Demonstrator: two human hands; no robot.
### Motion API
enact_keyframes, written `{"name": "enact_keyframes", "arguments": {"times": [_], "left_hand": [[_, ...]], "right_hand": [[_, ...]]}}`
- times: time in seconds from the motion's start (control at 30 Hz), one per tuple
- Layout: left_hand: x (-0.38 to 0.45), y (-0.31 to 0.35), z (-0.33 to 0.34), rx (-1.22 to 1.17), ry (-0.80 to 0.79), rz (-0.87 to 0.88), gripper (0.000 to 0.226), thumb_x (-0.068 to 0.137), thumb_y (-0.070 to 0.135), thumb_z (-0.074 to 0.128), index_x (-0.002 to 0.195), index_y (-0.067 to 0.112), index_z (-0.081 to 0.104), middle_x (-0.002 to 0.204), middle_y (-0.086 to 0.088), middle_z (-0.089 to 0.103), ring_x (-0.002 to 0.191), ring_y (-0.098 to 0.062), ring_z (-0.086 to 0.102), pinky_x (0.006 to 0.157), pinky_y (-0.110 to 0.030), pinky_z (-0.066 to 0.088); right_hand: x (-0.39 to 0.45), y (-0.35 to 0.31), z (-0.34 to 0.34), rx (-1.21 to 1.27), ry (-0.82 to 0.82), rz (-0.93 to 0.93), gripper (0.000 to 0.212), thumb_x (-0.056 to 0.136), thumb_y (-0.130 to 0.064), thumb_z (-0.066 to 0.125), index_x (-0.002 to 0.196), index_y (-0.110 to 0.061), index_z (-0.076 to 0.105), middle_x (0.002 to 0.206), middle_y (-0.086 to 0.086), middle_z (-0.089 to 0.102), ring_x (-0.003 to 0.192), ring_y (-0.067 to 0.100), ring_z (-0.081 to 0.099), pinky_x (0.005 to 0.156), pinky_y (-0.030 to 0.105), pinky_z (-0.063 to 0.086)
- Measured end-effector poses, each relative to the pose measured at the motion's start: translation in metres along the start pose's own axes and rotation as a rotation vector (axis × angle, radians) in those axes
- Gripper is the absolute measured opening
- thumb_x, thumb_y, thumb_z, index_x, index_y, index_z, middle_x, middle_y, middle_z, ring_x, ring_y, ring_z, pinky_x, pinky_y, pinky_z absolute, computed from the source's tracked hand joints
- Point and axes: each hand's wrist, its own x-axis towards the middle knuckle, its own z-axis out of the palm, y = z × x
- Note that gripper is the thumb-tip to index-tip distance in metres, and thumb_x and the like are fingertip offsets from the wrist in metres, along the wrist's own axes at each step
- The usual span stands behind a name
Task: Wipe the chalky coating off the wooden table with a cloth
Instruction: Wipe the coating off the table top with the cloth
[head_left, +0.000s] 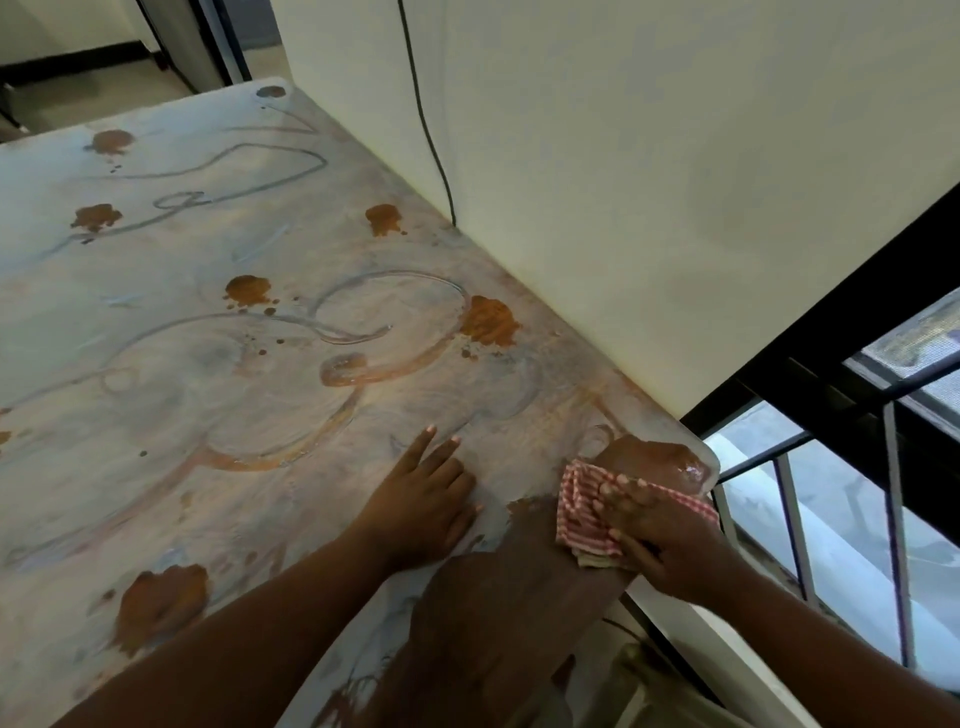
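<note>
Cloth (582, 512), pressed under right hand (660, 530)

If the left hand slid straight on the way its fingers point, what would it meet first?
Only chalky coating ahead of the left hand at first; further on, probably the orange-brown blotch near the wall, though its exact line is unclear.

Daylight is coming in from the window (857, 519) at four o'clock, leaving the scene fairly dim and soft. A wet glare is shining on the table (691, 470) corner near the window. Wide-angle distortion is bending the edges, and the arms at six o'clock are falling into blurry shadow.
</note>
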Motion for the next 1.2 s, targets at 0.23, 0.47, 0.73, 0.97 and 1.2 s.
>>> {"name": "enact_keyframes", "arguments": {"times": [0.23,0.47,0.73,0.97,1.2], "left_hand": [[0.075,0.009,0.001,-0.012,0.015,-0.043,0.054,0.093,0.046,0.032,0.118,0.009,0.063,0.117,-0.012,0.063,0.119,-0.034,0.054,0.111,-0.053,0.024],[0.128,0.013,0.02,-0.052,-0.088,-0.014,0.073,0.095,0.058,0.007,0.152,0.013,0.014,0.159,-0.009,0.009,0.146,-0.027,-0.008,0.117,-0.045,-0.012],[0.135,0.007,0.031,-0.209,-0.051,-0.048,0.068,0.095,0.058,0.008,0.15,0.018,0.001,0.158,-0.004,0.001,0.146,-0.025,-0.008,0.117,-0.041,-0.013],[0.135,0.005,0.033,-0.247,-0.057,-0.043,0.066,0.096,0.053,0.008,0.151,0.018,0.003,0.157,-0.003,0.001,0.146,-0.023,-0.008,0.116,-0.039,-0.015],[0.134,0.006,0.033,-0.245,-0.051,-0.047,0.067,0.096,0.052,0.006,0.152,0.016,0.007,0.158,-0.003,0.003,0.147,-0.023,-0.008,0.117,-0.039,-0.014]], "right_hand": [[0.047,0.061,-0.02,-0.02,0.104,0.283,0.044,0.096,-0.03,0.045,0.135,-0.013,0.052,0.14,0.007,0.05,0.135,0.022,0.039,0.112,0.042,0.03],[0.02,0.04,-0.006,0.051,0.076,0.156,0.044,0.098,-0.038,0.04,0.14,-0.022,0.044,0.14,-0.001,0.049,0.132,0.015,0.041,0.109,0.033,0.028],[0.034,0.079,-0.017,0.056,0.101,0.159,0.047,0.096,-0.039,0.038,0.137,-0.017,0.046,0.14,0.002,0.05,0.134,0.02,0.041,0.107,0.05,0.037],[0.03,0.025,0.006,0.107,0.1,0.218,0.042,0.097,-0.037,0.037,0.128,-0.019,0.058,0.126,0.002,0.062,0.117,0.014,0.055,0.106,0.042,0.038],[-0.016,0.063,-0.019,-0.023,0.028,0.011,0.045,0.093,-0.036,0.043,0.134,-0.018,0.05,0.134,0.002,0.056,0.125,0.019,0.049,0.1,0.051,0.042]]}}
